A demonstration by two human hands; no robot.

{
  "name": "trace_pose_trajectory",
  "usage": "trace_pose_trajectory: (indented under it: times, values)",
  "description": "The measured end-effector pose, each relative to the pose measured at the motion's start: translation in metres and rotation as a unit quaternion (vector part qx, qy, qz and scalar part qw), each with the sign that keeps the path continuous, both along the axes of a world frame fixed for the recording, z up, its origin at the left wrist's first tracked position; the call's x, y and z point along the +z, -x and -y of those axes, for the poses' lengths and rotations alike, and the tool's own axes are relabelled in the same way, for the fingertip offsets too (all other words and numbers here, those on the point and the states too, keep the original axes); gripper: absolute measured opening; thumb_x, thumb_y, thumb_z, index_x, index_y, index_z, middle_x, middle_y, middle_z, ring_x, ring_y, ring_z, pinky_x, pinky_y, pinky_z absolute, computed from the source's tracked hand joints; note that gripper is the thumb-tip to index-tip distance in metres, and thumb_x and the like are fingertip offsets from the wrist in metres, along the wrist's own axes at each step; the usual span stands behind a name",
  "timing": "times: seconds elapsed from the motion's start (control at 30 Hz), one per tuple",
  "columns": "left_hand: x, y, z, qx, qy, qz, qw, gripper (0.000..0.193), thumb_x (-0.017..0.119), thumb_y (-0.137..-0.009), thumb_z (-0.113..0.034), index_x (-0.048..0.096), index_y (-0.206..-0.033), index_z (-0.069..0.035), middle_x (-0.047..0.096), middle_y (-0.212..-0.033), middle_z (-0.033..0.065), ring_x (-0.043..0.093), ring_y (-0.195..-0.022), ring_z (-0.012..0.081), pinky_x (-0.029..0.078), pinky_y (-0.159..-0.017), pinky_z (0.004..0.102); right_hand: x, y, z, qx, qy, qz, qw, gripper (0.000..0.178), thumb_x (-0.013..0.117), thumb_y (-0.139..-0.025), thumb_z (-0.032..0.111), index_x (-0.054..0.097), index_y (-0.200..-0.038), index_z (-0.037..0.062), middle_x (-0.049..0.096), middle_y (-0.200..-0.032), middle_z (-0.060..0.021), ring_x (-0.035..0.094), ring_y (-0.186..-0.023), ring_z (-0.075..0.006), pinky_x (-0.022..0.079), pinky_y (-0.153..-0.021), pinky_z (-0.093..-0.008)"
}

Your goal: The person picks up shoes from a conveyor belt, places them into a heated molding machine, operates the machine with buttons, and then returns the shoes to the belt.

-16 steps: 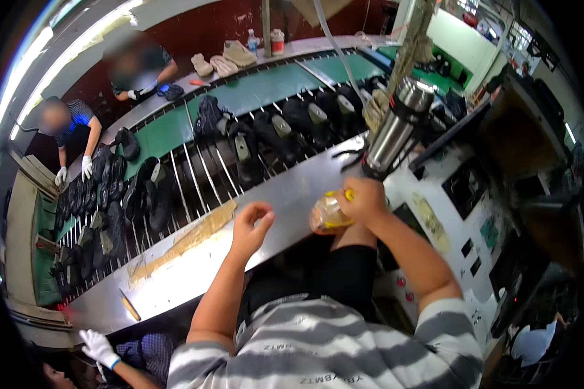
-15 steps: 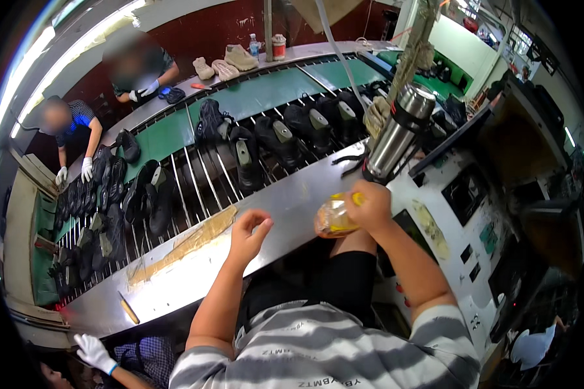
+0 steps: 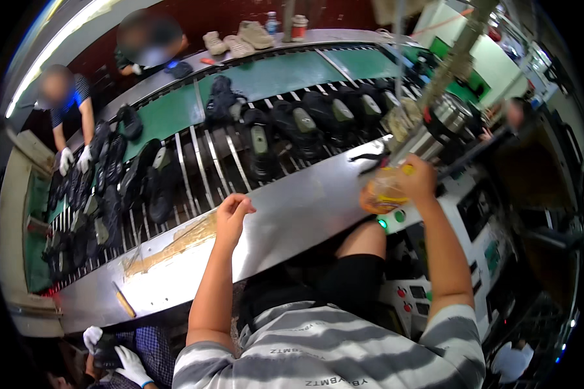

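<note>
Over the right end of the steel bench ledge, my right hand (image 3: 420, 176) grips the top of a clear plastic bag (image 3: 383, 193) with yellow print and orange-brown contents. A steel vacuum flask (image 3: 444, 120) with dark bands stands just beyond that hand, its lower part partly hidden. My left hand (image 3: 232, 219) hovers over the ledge (image 3: 298, 211), fingers curled in and thumb against them, with nothing visible in it. Beyond the ledge, black shoes (image 3: 298, 129) with grey-green insides sit in a row on the roller conveyor.
Brown tape or cardboard (image 3: 175, 247) and a yellow-handled tool (image 3: 124, 301) lie on the ledge. A white control panel (image 3: 405, 295) with red buttons stands at right. Gloved co-workers are across the line and at lower left, one holding a dark shoe (image 3: 107, 352). Pale shoes (image 3: 255, 35) rest at the back.
My right hand has carried the bag to the right, toward the flask. My left hand's fingers have curled in more. The lower-left co-worker now holds a dark shoe. The view has shifted.
</note>
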State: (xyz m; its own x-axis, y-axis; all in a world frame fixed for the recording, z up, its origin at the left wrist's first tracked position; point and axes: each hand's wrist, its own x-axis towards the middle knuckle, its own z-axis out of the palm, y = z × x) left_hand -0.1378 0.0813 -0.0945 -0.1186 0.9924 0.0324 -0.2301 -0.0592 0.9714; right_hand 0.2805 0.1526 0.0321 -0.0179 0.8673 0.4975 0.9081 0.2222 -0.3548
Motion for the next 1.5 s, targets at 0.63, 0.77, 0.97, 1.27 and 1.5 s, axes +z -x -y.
trace_pose_trajectory:
  times: [0.63, 0.77, 0.97, 1.27, 1.5]
  values:
    - [-0.103, 0.230, -0.437, 0.006, 0.185, -0.121, 0.975, 0.068, 0.071, -0.080, -0.044, 0.050, -0.135, -0.009, 0.056, -0.128, 0.0081, 0.052, -0.116, 0.0229, 0.039, -0.094, 0.0349, -0.096, -0.071, -0.031, -0.083, 0.124, -0.032, 0.988, 0.013, 0.065, -0.077, 0.006, 0.053, -0.077, 0.0010, 0.054, -0.067, -0.0125, 0.055, -0.062, -0.0228, 0.046, -0.062, -0.0338]
    - [-0.112, 0.220, -0.464, -0.018, 0.207, -0.043, 0.977, 0.065, 0.071, -0.080, -0.034, 0.049, -0.136, -0.008, 0.059, -0.125, 0.0078, 0.059, -0.109, 0.0222, 0.047, -0.090, 0.0365, -0.100, -0.065, -0.024, -0.097, 0.113, -0.043, 0.988, 0.015, 0.066, -0.080, 0.012, 0.057, -0.082, 0.0006, 0.056, -0.072, -0.0102, 0.055, -0.068, -0.0187, 0.046, -0.066, -0.0335]
    - [-0.097, 0.203, -0.423, 0.014, 0.267, -0.052, 0.962, 0.057, 0.066, -0.075, -0.038, 0.052, -0.128, -0.020, 0.058, -0.110, 0.0069, 0.060, -0.088, 0.0223, 0.050, -0.069, 0.0378, -0.087, -0.043, -0.018, -0.143, 0.005, -0.103, 0.984, 0.035, 0.064, -0.087, 0.011, 0.054, -0.119, 0.0009, 0.055, -0.092, -0.0068, 0.053, -0.088, -0.0184, 0.044, -0.084, -0.0322]
    - [-0.083, 0.212, -0.141, 0.027, 0.101, 0.282, 0.954, 0.053, 0.064, -0.084, -0.038, 0.055, -0.125, -0.005, 0.063, -0.121, 0.0099, 0.059, -0.112, 0.0268, 0.044, -0.101, 0.0421, -0.094, -0.023, 0.121, -0.103, -0.132, -0.186, 0.968, 0.022, 0.064, -0.082, 0.002, 0.056, -0.103, 0.0005, 0.057, -0.092, -0.0086, 0.056, -0.084, -0.0181, 0.046, -0.081, -0.0305]
    - [-0.078, 0.055, 0.082, -0.170, -0.005, 0.437, 0.883, 0.101, 0.056, -0.073, -0.074, 0.041, -0.140, 0.000, 0.058, -0.125, 0.0238, 0.063, -0.100, 0.0397, 0.056, -0.081, 0.0551, -0.125, 0.076, 0.151, 0.137, 0.209, -0.570, 0.783, 0.052, 0.068, -0.086, 0.013, 0.046, -0.132, 0.0052, 0.061, -0.104, -0.0082, 0.059, -0.097, -0.0157, 0.048, -0.086, -0.0289]
